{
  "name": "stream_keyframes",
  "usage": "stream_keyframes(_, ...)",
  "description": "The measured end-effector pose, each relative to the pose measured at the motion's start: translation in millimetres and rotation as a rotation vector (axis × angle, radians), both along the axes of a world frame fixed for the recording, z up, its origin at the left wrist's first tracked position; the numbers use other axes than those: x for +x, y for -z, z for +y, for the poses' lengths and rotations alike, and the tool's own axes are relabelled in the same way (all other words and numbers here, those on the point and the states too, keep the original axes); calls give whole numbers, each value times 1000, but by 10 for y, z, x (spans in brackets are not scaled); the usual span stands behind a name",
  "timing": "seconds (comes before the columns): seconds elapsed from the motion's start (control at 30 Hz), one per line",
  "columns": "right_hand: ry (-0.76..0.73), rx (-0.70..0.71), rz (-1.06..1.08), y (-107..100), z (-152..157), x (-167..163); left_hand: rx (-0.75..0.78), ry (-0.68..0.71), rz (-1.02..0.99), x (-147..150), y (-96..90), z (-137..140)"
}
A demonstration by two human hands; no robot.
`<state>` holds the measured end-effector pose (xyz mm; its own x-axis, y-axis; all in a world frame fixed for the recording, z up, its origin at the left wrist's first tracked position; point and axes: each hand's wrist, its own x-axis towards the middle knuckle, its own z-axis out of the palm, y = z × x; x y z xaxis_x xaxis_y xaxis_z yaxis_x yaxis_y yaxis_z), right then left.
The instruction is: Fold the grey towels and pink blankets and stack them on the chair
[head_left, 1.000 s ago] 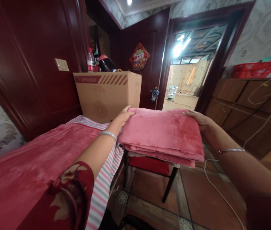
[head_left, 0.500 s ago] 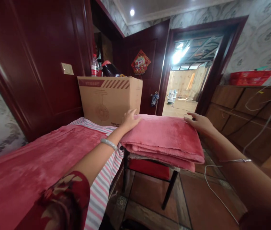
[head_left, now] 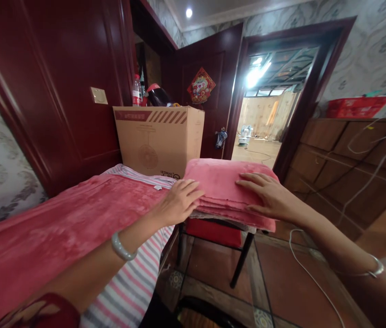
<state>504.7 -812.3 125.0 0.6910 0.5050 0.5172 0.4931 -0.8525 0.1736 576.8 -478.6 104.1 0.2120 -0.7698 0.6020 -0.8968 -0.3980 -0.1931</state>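
Note:
A folded pink blanket [head_left: 218, 180] lies in thick layers on a chair with a red seat [head_left: 210, 232] and dark legs. My left hand [head_left: 179, 200], with a pale bangle at the wrist, is at the blanket's near left corner, its fingers stretched out. On the right part of the top layer rests my right hand [head_left: 264, 193], palm down with fingers spread; a thin silver bracelet is on that arm. Beneath the blanket a greyish cloth edge shows. Neither hand grips the fabric.
To the left, a bed carries a pink cover [head_left: 77, 218] over a striped sheet [head_left: 124, 282]. Behind stands a cardboard box [head_left: 152, 141] with a bottle [head_left: 136, 93] on top. A red basket [head_left: 358, 107] sits on a wooden cabinet [head_left: 322, 136]; a white cable [head_left: 311, 278] crosses the floor.
Both hands have come from the blanket's far corners toward me. My right hand now lies on top, my left at the near left corner. The blanket's near right edge looks drawn in.

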Motion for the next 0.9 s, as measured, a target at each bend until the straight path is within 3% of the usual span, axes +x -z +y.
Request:
stream_keyframes(0.27, 184, -83, -150, 102, 210, -163, -72, -94, 133, -188, 216, 528)
stream_keyframes(0.4, 124, -54, -188, 157, 251, -218, -101, -167, 216, -371, 384, 912)
stream_keyframes(0.6, 15, 31, -78, 129, 398, -280, -177, -339, 308, -651, 607, 1590)
stream_keyframes(0.73, -152, 238, 166, 245, 920, -331, -180, -484, 417, -1006, 769, 1952)
stream_keyframes(0.9, -528, 391, 696, 811, 2189, -354, -172, -511, 500, -1687, 920, 1977)
